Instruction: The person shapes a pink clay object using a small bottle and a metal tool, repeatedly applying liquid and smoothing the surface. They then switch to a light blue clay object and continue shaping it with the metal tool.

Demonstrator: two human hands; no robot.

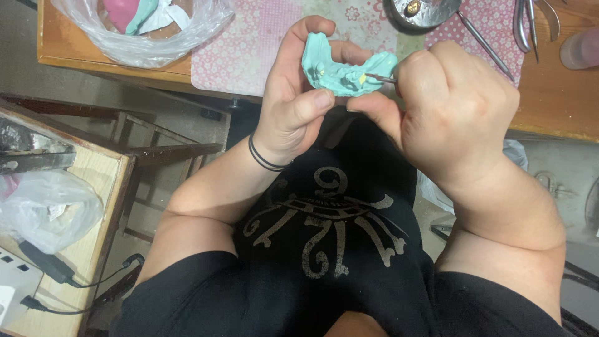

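My left hand (293, 93) grips a teal, arch-shaped plaster cast (343, 68) between thumb and fingers, held up over my lap near the table edge. A small yellowish spot shows on the cast. My right hand (452, 103) is closed around a thin metal tool (379, 77), whose tip touches the right part of the cast. Two black bands circle my left wrist.
A wooden table (549, 106) with a pink patterned mat (249, 43) lies ahead. On it are a clear plastic bag (143, 37) with pink and teal pieces, a metal bowl (424, 12) and metal instruments (524, 25). A side table (93, 181) with a bag and cables stands at left.
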